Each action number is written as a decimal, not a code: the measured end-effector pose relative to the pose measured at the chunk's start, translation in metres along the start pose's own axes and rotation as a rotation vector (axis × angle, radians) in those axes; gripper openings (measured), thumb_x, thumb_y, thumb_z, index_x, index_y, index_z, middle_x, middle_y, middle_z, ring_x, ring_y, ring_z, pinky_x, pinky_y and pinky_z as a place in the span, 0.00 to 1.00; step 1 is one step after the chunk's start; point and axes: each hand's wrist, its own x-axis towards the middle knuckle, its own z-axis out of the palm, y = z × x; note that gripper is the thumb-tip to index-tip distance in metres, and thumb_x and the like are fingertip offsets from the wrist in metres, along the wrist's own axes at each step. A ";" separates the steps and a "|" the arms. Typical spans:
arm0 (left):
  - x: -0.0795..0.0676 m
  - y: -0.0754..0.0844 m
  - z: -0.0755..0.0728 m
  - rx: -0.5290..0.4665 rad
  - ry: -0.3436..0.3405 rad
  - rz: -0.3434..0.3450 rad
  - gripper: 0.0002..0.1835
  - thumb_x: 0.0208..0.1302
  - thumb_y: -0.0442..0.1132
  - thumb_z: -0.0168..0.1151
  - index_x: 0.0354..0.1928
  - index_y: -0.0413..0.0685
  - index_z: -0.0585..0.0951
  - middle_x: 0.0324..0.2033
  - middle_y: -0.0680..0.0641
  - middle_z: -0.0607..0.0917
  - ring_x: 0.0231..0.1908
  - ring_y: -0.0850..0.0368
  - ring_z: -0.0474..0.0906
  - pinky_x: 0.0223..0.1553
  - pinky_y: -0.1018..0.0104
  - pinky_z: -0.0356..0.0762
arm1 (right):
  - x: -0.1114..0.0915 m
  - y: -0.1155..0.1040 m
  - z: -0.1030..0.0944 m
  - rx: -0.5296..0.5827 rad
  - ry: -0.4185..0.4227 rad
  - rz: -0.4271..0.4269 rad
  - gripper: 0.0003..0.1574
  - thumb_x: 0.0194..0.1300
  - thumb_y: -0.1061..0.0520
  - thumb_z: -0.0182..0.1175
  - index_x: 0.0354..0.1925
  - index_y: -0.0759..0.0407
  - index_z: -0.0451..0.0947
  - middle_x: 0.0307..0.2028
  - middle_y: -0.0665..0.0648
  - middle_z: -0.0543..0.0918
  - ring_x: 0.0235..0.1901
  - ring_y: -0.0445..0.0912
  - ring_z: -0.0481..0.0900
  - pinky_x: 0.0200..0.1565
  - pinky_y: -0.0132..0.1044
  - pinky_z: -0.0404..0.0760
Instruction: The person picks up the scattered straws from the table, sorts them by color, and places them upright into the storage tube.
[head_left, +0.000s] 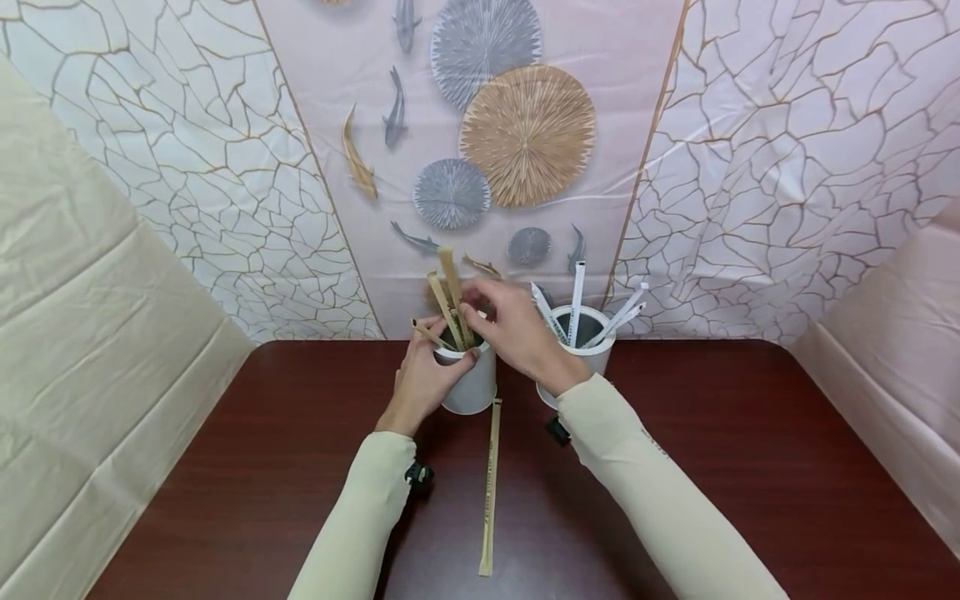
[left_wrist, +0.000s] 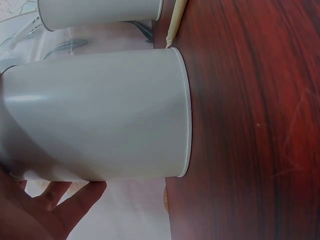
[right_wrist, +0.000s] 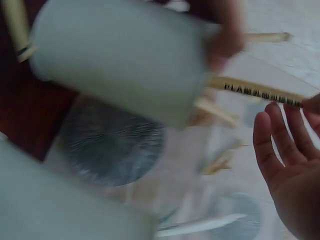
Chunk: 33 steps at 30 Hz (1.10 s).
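My left hand grips the side of the left white cup-shaped container, thumb near its rim. In the left wrist view, its fingers lie along the container's wall. Several brown paper-wrapped straws lean out of this container. Over its mouth, my right hand pinches one brown paper-wrapped straw with printed lettering, its lower end still inside the container. The other right fingers are spread apart from the straw. Another brown wrapped straw lies lengthwise on the table before the container.
A second white container, holding several white wrapped straws, stands to the right, partly behind my right wrist. Both containers stand near the far edge of the dark red wooden table. A patterned cloth wall rises directly behind.
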 end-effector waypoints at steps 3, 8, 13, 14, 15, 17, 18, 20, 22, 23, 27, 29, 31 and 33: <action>0.000 0.000 0.000 0.006 -0.006 -0.006 0.32 0.60 0.68 0.66 0.68 0.82 0.76 0.70 0.58 0.69 0.62 0.46 0.76 0.53 0.31 0.74 | -0.003 0.013 0.007 -0.101 -0.125 0.014 0.10 0.76 0.61 0.63 0.52 0.59 0.84 0.46 0.55 0.89 0.47 0.50 0.84 0.50 0.46 0.81; 0.000 0.000 -0.001 0.004 -0.022 -0.037 0.38 0.60 0.65 0.66 0.73 0.70 0.74 0.74 0.51 0.68 0.64 0.41 0.75 0.57 0.30 0.72 | -0.006 0.022 0.011 -0.224 -0.278 0.002 0.06 0.75 0.59 0.64 0.47 0.56 0.86 0.47 0.56 0.86 0.48 0.56 0.77 0.53 0.49 0.75; -0.001 0.000 -0.002 -0.002 -0.022 -0.034 0.42 0.61 0.64 0.66 0.78 0.69 0.70 0.79 0.50 0.64 0.70 0.40 0.71 0.60 0.25 0.68 | -0.007 0.023 0.009 -0.224 -0.297 0.014 0.09 0.76 0.59 0.63 0.47 0.56 0.89 0.49 0.57 0.86 0.50 0.56 0.77 0.56 0.51 0.74; -0.001 0.000 -0.002 -0.001 -0.021 -0.029 0.42 0.61 0.65 0.67 0.77 0.70 0.70 0.79 0.51 0.64 0.70 0.39 0.71 0.60 0.25 0.68 | -0.008 0.023 0.007 -0.214 -0.289 0.023 0.09 0.76 0.59 0.62 0.47 0.56 0.89 0.49 0.57 0.86 0.51 0.56 0.77 0.57 0.51 0.74; -0.001 0.000 -0.002 0.000 -0.018 -0.027 0.41 0.61 0.66 0.67 0.77 0.72 0.70 0.79 0.50 0.64 0.71 0.39 0.71 0.60 0.25 0.68 | -0.009 0.023 0.006 -0.205 -0.278 0.030 0.09 0.77 0.59 0.62 0.47 0.56 0.89 0.49 0.57 0.86 0.52 0.56 0.78 0.57 0.51 0.74; 0.000 0.000 -0.002 -0.001 -0.015 -0.015 0.41 0.61 0.68 0.67 0.76 0.74 0.71 0.79 0.50 0.64 0.71 0.39 0.71 0.59 0.26 0.70 | -0.013 0.023 0.001 -0.185 -0.247 0.039 0.09 0.77 0.59 0.62 0.47 0.56 0.89 0.48 0.56 0.86 0.51 0.54 0.79 0.57 0.51 0.75; 0.000 -0.001 -0.002 -0.004 -0.014 -0.009 0.40 0.61 0.68 0.67 0.76 0.75 0.71 0.78 0.50 0.65 0.70 0.40 0.71 0.58 0.27 0.70 | -0.015 0.022 -0.002 -0.173 -0.229 0.043 0.09 0.76 0.59 0.62 0.47 0.57 0.89 0.48 0.56 0.87 0.50 0.54 0.79 0.56 0.51 0.76; 0.001 0.000 0.000 -0.005 -0.010 0.001 0.40 0.61 0.69 0.67 0.76 0.76 0.71 0.77 0.51 0.66 0.70 0.41 0.72 0.58 0.28 0.71 | -0.022 0.020 -0.009 -0.152 -0.192 0.055 0.08 0.76 0.60 0.63 0.46 0.58 0.88 0.46 0.55 0.87 0.47 0.51 0.81 0.53 0.50 0.78; 0.001 -0.001 0.001 -0.007 -0.008 0.010 0.40 0.61 0.68 0.67 0.75 0.76 0.71 0.76 0.53 0.67 0.70 0.42 0.72 0.57 0.29 0.72 | -0.031 0.017 -0.017 -0.127 -0.158 0.081 0.07 0.76 0.59 0.64 0.45 0.58 0.88 0.44 0.55 0.87 0.44 0.49 0.82 0.49 0.48 0.80; 0.001 -0.001 0.001 -0.005 -0.007 0.009 0.40 0.60 0.68 0.67 0.75 0.75 0.72 0.76 0.53 0.67 0.69 0.43 0.72 0.57 0.30 0.72 | -0.036 0.016 -0.021 -0.115 -0.142 0.104 0.08 0.76 0.59 0.64 0.46 0.59 0.88 0.44 0.55 0.87 0.43 0.49 0.83 0.49 0.48 0.81; 0.001 0.000 0.001 -0.003 0.000 0.000 0.41 0.59 0.68 0.68 0.76 0.73 0.72 0.76 0.54 0.68 0.69 0.43 0.72 0.59 0.31 0.72 | -0.057 0.004 -0.031 -0.070 -0.087 0.275 0.08 0.77 0.56 0.63 0.46 0.58 0.87 0.38 0.54 0.89 0.37 0.47 0.86 0.43 0.45 0.82; 0.001 0.000 0.000 -0.003 0.000 -0.006 0.42 0.59 0.68 0.68 0.76 0.72 0.72 0.76 0.53 0.68 0.70 0.43 0.72 0.59 0.31 0.72 | -0.068 -0.002 -0.031 -0.011 -0.076 0.396 0.08 0.77 0.56 0.62 0.45 0.58 0.86 0.34 0.55 0.88 0.33 0.49 0.88 0.38 0.43 0.84; 0.001 -0.001 0.000 -0.003 -0.001 -0.010 0.42 0.60 0.68 0.68 0.76 0.72 0.72 0.76 0.53 0.68 0.70 0.43 0.72 0.60 0.31 0.71 | -0.079 -0.008 -0.028 0.043 -0.080 0.508 0.08 0.77 0.56 0.63 0.45 0.59 0.84 0.32 0.56 0.88 0.29 0.50 0.88 0.33 0.41 0.85; 0.002 -0.001 -0.001 -0.003 -0.002 -0.016 0.42 0.60 0.68 0.68 0.77 0.72 0.71 0.76 0.54 0.68 0.70 0.43 0.71 0.61 0.30 0.71 | -0.090 -0.011 -0.019 0.078 -0.100 0.600 0.09 0.76 0.56 0.63 0.45 0.62 0.83 0.30 0.56 0.87 0.25 0.50 0.88 0.27 0.39 0.85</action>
